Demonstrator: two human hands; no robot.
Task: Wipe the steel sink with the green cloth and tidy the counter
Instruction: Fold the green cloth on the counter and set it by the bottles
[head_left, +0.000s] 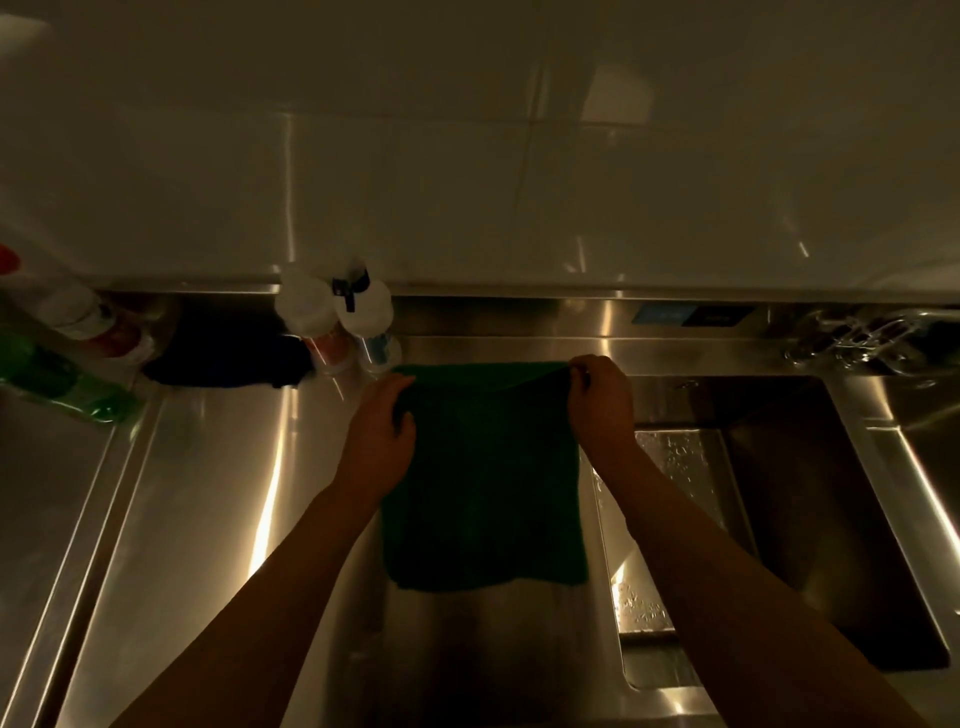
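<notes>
The green cloth (485, 483) is spread out flat as a square over the steel counter, just left of the steel sink (810, 519). My left hand (382, 431) grips its far left corner. My right hand (597, 400) pinches its far right corner between thumb and fingers. The sink basin is deep and dark, with water drops on its inner step.
Two white-capped bottles (337, 317) stand at the back by the wall. A dark cloth (228, 358) lies left of them. Green and red-labelled bottles (62, 353) lean at the far left. A tap fitting (857, 338) sits behind the sink at the right.
</notes>
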